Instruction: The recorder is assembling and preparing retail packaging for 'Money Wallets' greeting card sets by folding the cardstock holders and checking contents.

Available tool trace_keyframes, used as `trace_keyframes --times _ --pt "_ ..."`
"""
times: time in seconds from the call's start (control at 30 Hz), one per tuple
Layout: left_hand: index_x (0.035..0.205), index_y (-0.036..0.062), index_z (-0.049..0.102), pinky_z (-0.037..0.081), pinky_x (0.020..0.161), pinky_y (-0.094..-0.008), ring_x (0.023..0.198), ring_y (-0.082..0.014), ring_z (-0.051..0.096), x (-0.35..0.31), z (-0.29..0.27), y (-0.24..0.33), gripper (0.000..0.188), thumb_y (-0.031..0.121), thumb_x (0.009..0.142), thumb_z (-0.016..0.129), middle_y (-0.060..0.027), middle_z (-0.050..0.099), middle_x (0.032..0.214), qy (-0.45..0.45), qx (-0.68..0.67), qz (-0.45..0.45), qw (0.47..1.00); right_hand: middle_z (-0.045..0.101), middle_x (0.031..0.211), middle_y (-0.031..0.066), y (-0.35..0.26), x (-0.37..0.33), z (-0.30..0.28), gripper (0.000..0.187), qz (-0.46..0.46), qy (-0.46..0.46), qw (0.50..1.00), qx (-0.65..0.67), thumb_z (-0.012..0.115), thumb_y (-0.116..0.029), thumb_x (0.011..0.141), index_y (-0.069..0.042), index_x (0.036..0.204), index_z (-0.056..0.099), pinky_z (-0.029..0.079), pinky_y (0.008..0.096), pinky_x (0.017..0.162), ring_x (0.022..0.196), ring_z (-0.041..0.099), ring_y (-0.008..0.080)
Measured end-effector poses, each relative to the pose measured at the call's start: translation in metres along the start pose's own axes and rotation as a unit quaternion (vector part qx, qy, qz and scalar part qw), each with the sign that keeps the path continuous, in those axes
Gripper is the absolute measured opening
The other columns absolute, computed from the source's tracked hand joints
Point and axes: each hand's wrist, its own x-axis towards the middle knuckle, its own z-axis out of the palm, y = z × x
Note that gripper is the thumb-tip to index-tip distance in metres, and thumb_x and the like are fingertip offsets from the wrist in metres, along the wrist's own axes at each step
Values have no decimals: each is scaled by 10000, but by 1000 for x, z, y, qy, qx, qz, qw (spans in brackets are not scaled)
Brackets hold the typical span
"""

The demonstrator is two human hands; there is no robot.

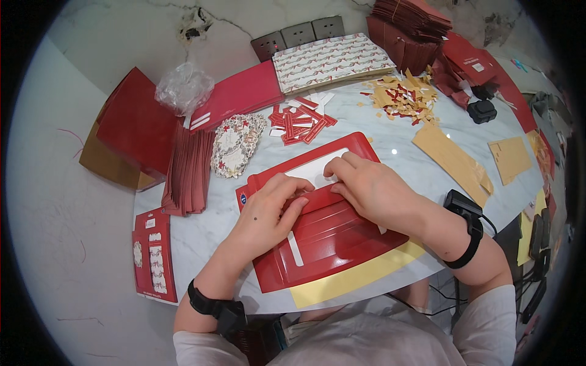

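Note:
A glossy red cardboard folder [326,235] lies in front of me on the table, with a folded strip across its middle. White patches show on its far panel and along its near part. My left hand [268,210] pinches the folded strip from the left, thumb on the near side. From the right, my right hand [369,186] grips the same strip, thumb and fingers bent around its edge. What lies under the fingertips is hidden. Beneath the folder's near edge a yellow sheet [357,274] sticks out.
Small red-and-white labels [302,120] lie beyond the folder, beside floral die-cut cards [237,143]. Leftward stand dark red envelopes [186,174] and a finished red pack [154,256]. Patterned sheets [332,59], yellow scraps [406,96] and a tan strip [452,161] lie farther off.

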Motion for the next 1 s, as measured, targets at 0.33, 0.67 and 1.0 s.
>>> trace_keyframes --times 0.33,0.67,1.0 --pt "1058 105 659 484 741 -387 844 -291 600 1 -5 -2 158 64 906 654 -83 585 966 -34 148 125 980 581 1085 164 2 0 1 198 -82 35 994 -68 648 -125 905 -34 1066 579 484 413 872 1054 575 340" --pt "1123 72 596 455 806 -413 931 -318 584 0 -5 7 209 78 919 638 -110 583 1055 -76 217 122 965 526 1351 197 5 -9 8 350 -118 67 961 -242 585 -217 977 -49 1282 551 320 507 1112 1337 444 383" --pt "1144 50 629 485 785 -365 965 -277 596 2 -9 1 259 108 898 685 -118 583 1056 14 182 135 974 598 1058 114 -2 -1 -8 206 -150 44 979 -127 643 -183 918 -36 1060 618 409 435 980 1085 561 301"
